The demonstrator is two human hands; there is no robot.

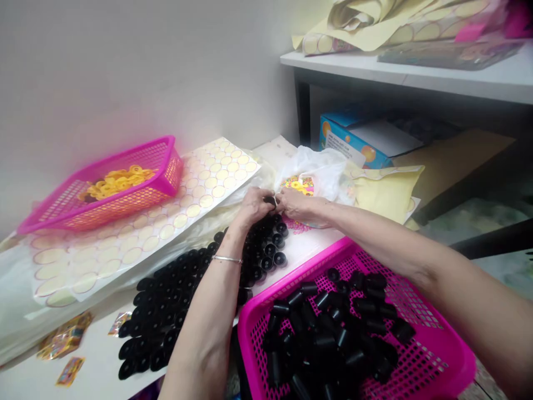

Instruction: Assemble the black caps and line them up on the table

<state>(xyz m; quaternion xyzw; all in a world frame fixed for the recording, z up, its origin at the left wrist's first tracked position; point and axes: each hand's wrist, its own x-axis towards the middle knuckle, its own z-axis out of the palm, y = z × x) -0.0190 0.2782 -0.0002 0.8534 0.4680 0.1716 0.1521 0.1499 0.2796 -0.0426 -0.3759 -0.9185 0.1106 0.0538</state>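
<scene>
My left hand [257,205] is at the far end of the rows of black plastic cups [183,283], its fingers curled round a small black cup [270,200]. Close against it, my right hand [295,203] has its fingertips pinched together at the same cup; what they hold is hidden. Just behind my right hand, a white plastic bag [316,166] lies open with small multicoloured beads and yellow pieces [300,184] in it. Scattered pink bits [298,225] lie under my right wrist. The standing cups are packed close, open ends up.
A pink basket [345,244] of loose black cylinders stands nearest me. Another pink basket [170,158] holds yellow rings [125,182], on sheets of round stickers [216,172]. Small shiny packets [70,371] lie at left. A shelf [400,75] and blue box [353,139] stand at right.
</scene>
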